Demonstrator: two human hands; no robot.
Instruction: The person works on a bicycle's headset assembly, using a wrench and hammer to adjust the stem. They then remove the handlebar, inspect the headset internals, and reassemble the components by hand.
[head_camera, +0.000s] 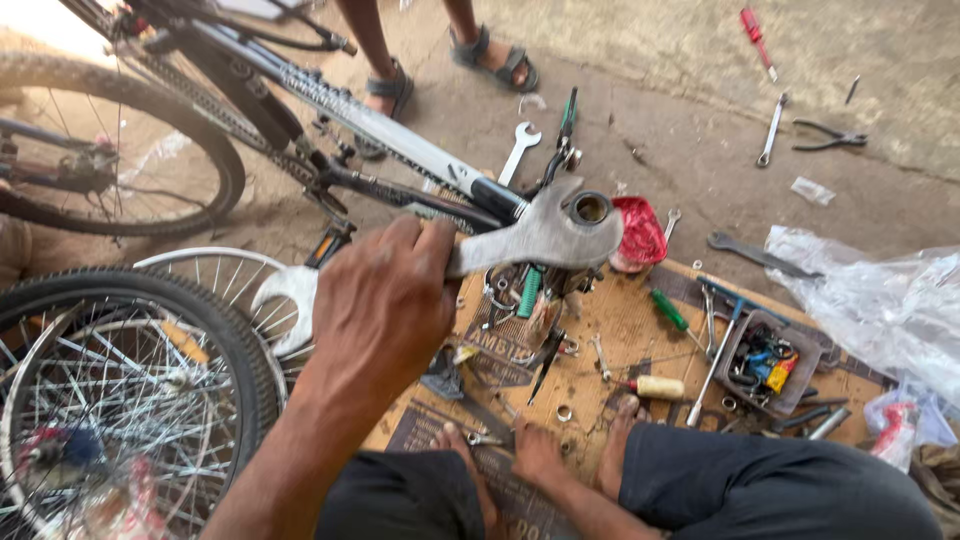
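Red screwdriver (756, 40) at 1 o'clock; pliers (830, 136) at 2 o'clock; spoked wheel (120, 400) at 8 o'clock; clear plastic bag (880, 300) at 3 o'clock.

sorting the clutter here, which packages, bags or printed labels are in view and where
Cardboard sheet: flattened under the tools, brown with dark print.
Plastic bag: right edge, clear and crumpled.
Red wrapper: behind the wrench head, crinkled.
Small packet: far right on the ground, clear, flat.
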